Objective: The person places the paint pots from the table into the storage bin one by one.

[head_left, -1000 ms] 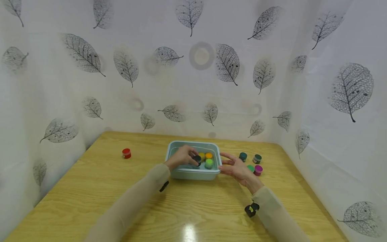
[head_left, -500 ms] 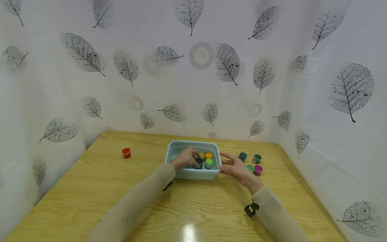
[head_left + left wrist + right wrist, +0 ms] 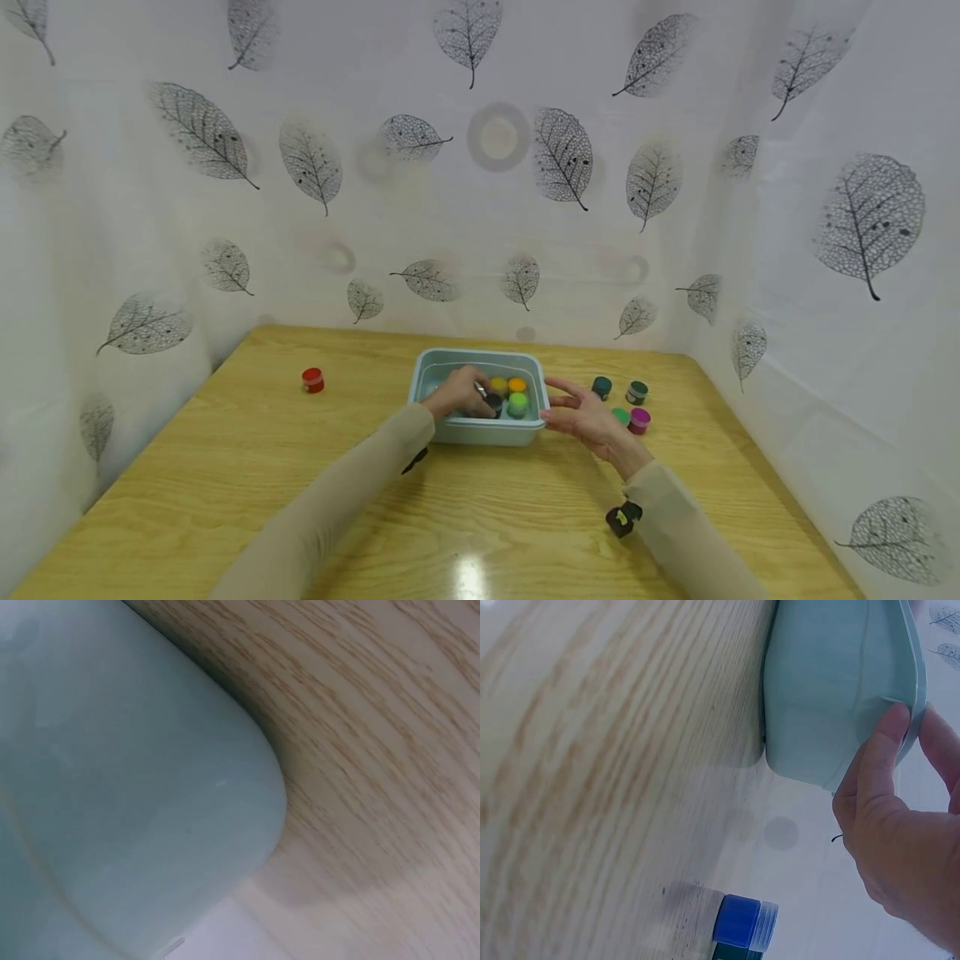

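Note:
My left hand (image 3: 459, 393) reaches into the pale blue-green plastic bin (image 3: 483, 434), fingertips beside a small dark-lidded jar (image 3: 494, 403). Part of that jar is hidden, and I cannot tell whether the fingers still grip it. Next to it in the bin stand a yellow jar (image 3: 499, 385), an orange jar (image 3: 517, 385) and a lime-green jar (image 3: 518, 406). My right hand (image 3: 588, 421), fingers extended, touches the bin's right end at the rim. In the right wrist view its fingertips (image 3: 895, 720) rest at the rim. The left wrist view shows only the bin's outer wall (image 3: 150, 765) and the table.
On the wooden table (image 3: 480, 508), a red jar (image 3: 312, 380) stands far left. Right of the bin are a teal jar (image 3: 602, 387), a dark green jar (image 3: 637, 392), a green jar (image 3: 621, 417) and a magenta jar (image 3: 639, 421). A leaf-print curtain (image 3: 480, 208) surrounds the table.
My left hand has lowered the dark jar slightly rightward into the bin beside the lime-green one. A small gap now shows between its fingers. My right hand has stayed at the bin's end.

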`<state>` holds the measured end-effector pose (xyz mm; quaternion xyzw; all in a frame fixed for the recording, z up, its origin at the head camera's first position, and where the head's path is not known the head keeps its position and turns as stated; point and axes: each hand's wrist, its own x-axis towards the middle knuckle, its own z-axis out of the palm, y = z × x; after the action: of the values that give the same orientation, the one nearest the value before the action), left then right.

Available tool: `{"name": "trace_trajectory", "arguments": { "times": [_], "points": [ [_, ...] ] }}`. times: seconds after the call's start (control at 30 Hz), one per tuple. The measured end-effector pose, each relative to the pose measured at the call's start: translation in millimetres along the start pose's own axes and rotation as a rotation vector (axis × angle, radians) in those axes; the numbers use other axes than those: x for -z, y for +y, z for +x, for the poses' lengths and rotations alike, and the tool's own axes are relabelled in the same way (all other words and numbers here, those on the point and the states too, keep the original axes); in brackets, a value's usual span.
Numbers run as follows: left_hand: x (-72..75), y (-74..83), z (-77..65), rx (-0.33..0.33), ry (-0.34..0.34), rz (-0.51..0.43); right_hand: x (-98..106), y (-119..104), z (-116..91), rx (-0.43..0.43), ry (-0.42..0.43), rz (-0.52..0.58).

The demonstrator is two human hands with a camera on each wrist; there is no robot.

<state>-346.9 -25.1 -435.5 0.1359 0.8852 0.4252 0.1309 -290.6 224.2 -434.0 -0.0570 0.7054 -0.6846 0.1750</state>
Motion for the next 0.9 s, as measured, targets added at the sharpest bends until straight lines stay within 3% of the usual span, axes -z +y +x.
{"name": "trace_trajectory", "arguments": {
  "times": [0.13, 0.6, 0.9],
  "points": [
    [1.3, 1.4, -1.0, 0.025, -0.033, -0.084, 0.1, -0.4, -0.5, 0.007, -0.004, -0.001],
    [0.9, 0.1, 3.2, 0.086, -0.09, -0.246, 0.7, -0.5, 0.8, 0.012, -0.011, 0.0],
    [3.6, -3.8, 1.5, 0.016, -0.043, -0.216, 0.0, -0.8, -0.3, 0.003, -0.003, -0.002]
  ]
}}
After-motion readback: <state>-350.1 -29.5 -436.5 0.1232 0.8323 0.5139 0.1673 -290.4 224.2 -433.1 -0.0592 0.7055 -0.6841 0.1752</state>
